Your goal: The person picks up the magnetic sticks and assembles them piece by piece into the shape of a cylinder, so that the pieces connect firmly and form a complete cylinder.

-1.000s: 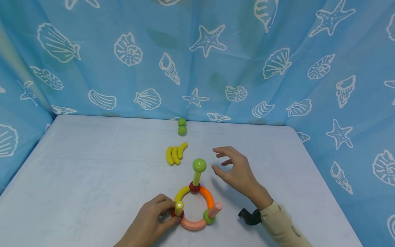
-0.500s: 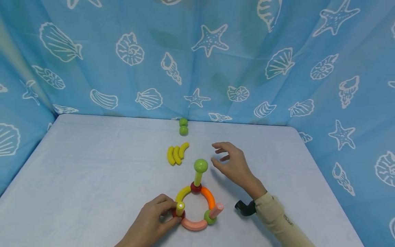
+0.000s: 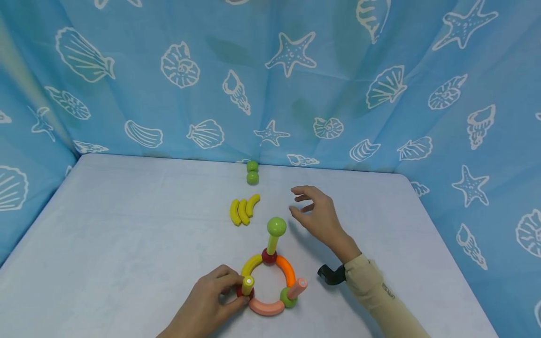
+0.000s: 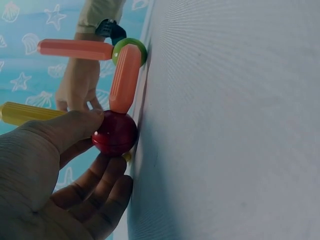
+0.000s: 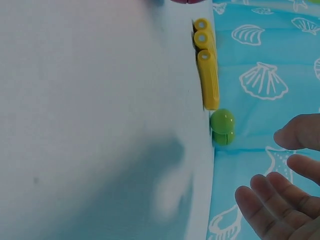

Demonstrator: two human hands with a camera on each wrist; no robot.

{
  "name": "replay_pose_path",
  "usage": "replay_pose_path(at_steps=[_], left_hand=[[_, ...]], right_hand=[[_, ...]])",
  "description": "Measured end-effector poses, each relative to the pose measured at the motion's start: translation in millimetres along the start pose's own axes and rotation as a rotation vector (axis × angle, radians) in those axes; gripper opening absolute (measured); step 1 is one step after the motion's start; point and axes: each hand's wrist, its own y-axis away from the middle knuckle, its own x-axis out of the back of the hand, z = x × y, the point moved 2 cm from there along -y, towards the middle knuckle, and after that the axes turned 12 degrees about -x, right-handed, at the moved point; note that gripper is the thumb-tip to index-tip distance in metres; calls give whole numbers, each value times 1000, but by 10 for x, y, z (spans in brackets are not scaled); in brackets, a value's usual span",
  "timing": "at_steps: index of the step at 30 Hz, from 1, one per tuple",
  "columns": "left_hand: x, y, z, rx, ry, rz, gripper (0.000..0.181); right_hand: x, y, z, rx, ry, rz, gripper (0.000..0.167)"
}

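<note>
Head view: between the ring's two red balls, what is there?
A yellow curved piece lies between the far red ball and the near red ball, which the left hand pinches; the head view shows this.

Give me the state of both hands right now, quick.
Left hand: holding the dark red ball under a yellow stick.
Right hand: open, holding nothing, above the table.
</note>
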Motion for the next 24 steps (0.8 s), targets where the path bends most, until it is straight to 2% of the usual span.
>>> replay_pose_path(at_steps=[9, 12, 14, 24], left_hand=[[-20, 7, -22, 3, 8, 1, 20], [-14, -33, -30, 3, 13, -19, 19], [-25, -16, -34, 10, 21, -27, 20], [-22, -22, -30, -16, 17, -8, 18]], right_hand=[[-92, -116, 47, -34, -1, -13, 39], [-93, -184, 63, -59, -5, -17, 38], [-122, -211, 70, -69, -7, -31, 38], [-194, -336, 85, -101, -16, -44, 38]])
